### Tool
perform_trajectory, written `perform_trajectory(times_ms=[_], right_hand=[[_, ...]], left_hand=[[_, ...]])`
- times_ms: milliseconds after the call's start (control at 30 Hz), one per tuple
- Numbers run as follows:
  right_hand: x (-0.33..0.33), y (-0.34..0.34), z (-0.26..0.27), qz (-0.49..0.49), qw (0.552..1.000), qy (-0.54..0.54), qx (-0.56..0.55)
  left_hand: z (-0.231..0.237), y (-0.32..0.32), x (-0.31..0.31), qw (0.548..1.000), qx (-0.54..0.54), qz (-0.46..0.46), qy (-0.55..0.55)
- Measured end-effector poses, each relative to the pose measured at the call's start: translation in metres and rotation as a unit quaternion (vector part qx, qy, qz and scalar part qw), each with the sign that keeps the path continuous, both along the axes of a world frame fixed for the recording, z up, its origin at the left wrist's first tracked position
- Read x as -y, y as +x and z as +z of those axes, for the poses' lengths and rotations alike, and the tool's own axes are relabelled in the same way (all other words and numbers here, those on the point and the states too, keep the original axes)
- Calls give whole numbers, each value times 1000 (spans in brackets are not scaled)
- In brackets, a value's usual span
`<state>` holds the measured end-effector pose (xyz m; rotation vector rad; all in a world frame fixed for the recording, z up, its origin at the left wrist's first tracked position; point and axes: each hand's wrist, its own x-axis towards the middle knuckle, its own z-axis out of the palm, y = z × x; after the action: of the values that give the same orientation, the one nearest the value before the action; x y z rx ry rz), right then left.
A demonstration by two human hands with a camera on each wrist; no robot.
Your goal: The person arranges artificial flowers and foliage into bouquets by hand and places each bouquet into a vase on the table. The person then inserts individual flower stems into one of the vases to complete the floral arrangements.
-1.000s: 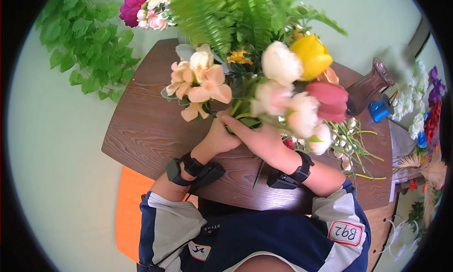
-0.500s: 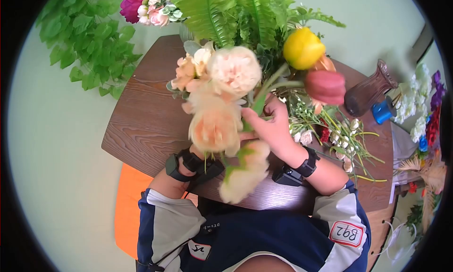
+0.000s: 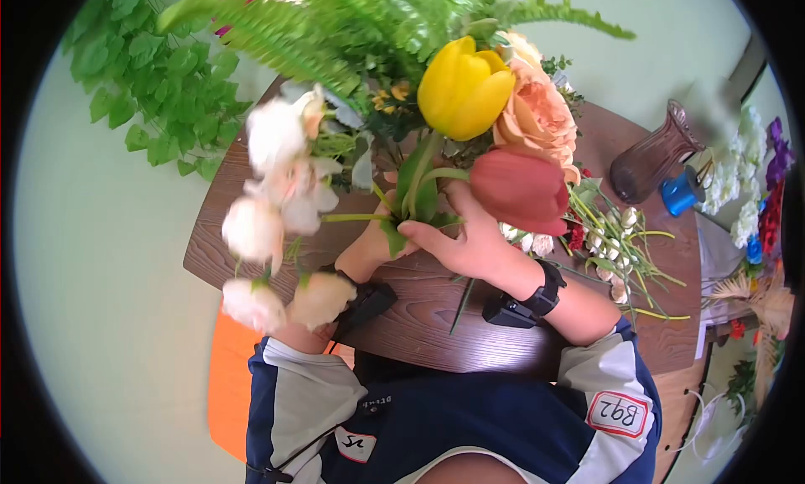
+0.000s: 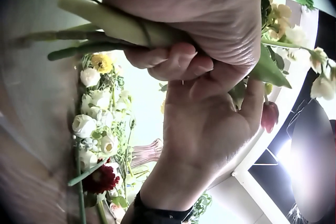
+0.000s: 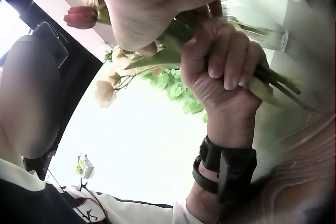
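My left hand (image 3: 365, 253) grips the bundled stems (image 5: 270, 79) of a mixed flower bouquet, its fingers curled round them in the right wrist view. Just above it, my right hand (image 3: 470, 241) holds the bouquet's neck, thumb across the front near the green leaves. A yellow tulip (image 3: 464, 90) and a dusky red tulip (image 3: 518, 189) face up at the front. Behind them is a peach rose (image 3: 537, 111). Pale cream blooms (image 3: 251, 230) hang out to the left over my left forearm. Fern fronds (image 3: 360, 31) spread across the far side.
Loose cut stems with small white flowers (image 3: 616, 249) lie on the brown table (image 3: 419, 316) at the right. A purple glass vase (image 3: 654, 161) lies tilted beyond them, beside a blue spool (image 3: 682, 192). Trailing green leaves (image 3: 159, 65) hang at the left wall.
The bouquet has turned in my hands: the pale blooms swung from the right side to the left, the yellow tulip moved toward the middle, and the peach rose came into fuller view.
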<state>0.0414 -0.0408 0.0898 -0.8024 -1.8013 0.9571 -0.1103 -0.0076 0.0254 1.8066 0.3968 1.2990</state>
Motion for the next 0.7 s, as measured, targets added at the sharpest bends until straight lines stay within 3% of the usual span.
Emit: perform_trajectory(times_ms=[33, 67, 100, 133, 200, 233, 267, 333, 367, 433, 533, 633, 700], right_hand=[[-4, 0, -11, 22, 999, 6, -34], [-6, 0, -14, 44, 997, 13, -68], [-5, 6, -14, 50, 994, -96, 20], [-6, 7, -13, 47, 994, -97, 19], [-13, 11, -9, 2, 996, 4, 89], [-18, 12, -6, -88, 959, 249, 104], [-25, 11, -1, -57, 969, 223, 95], [-13, 22, 15, -55, 934, 173, 309], [-2, 29, 21, -58, 933, 172, 310], [24, 46, 32, -52, 811, 172, 556], [40, 68, 71, -31, 817, 32, 575], [38, 93, 80, -185, 817, 63, 542], [25, 106, 76, -230, 784, 30, 575]], left_hand=[[1, -4, 1, 1000, -1, 0, 0], [8, -7, 4, 990, -60, 11, -126], [11, -9, 6, 961, -118, 22, -249], [10, -8, 3, 961, -120, 19, -250], [5, -4, -11, 978, 9, -94, -185], [0, -6, -18, 963, 28, -149, -224], [3, -9, -18, 962, 29, -154, -225], [12, -16, -18, 935, 35, -138, -326], [17, -11, -19, 931, 79, -166, -314], [12, -13, -25, 930, 104, -184, -299], [10, -17, -26, 932, 135, -166, -293], [10, -15, -24, 948, 139, -64, -281], [8, -12, -24, 950, 140, -56, -273]])
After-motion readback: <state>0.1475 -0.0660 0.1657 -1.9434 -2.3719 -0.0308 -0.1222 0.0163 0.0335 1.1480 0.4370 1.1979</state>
